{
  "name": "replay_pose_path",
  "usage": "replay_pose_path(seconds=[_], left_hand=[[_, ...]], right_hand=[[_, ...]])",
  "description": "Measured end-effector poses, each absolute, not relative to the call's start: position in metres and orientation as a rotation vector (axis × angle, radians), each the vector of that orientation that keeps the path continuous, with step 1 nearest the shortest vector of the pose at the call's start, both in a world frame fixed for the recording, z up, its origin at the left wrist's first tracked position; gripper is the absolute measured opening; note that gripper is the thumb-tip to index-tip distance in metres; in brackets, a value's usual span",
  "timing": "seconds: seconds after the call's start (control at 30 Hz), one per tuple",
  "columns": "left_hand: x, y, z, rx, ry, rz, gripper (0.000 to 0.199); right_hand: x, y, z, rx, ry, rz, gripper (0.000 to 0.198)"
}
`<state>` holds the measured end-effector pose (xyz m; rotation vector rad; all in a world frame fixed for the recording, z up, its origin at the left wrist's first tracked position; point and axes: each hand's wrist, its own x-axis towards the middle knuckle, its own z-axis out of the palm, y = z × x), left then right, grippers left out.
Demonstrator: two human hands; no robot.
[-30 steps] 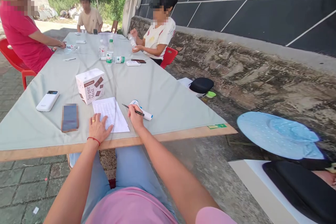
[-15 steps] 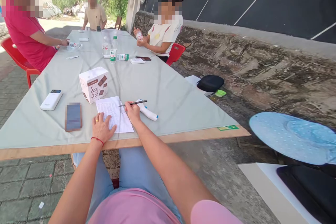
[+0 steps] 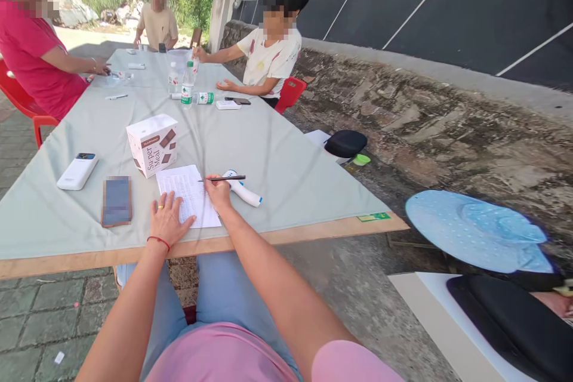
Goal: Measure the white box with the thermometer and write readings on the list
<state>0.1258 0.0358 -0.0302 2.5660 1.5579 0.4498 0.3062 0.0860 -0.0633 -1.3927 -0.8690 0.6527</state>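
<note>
My left hand (image 3: 170,218) lies flat with fingers spread on the lower left part of a white sheet of paper (image 3: 203,212) covered in rows of small print. In my right hand (image 3: 218,192) is a dark pen (image 3: 229,178), its tip pointing left over the paper's upper right. The right hand rests at the sheet's right edge. Just right of it lies a white thermometer-like device (image 3: 245,194) with blue ends. A white and brown box marked "Super Meal" (image 3: 152,146) stands behind the paper. A phone (image 3: 117,202) lies left of my left hand.
A white power bank (image 3: 77,171) lies at the left. Farther back stand water bottles (image 3: 187,89), with another white power bank (image 3: 228,105) nearby. People sit at both sides and the far end. A blue hat (image 3: 474,230) is off the table's right side.
The view has shifted slightly, moving the table leftward. The person at the right has reached an arm toward the bottles. My hands keep nearly the same pose on the paper.
</note>
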Motion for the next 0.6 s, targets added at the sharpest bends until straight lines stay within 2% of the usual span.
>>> replay_pose_path(seconds=[0.6], left_hand=[[0.1278, 0.0309, -0.0240, 2.664, 1.647, 0.267, 0.060]], right_hand=[[0.3043, 0.0848, -0.0674, -1.361, -1.132, 0.629, 0.014]])
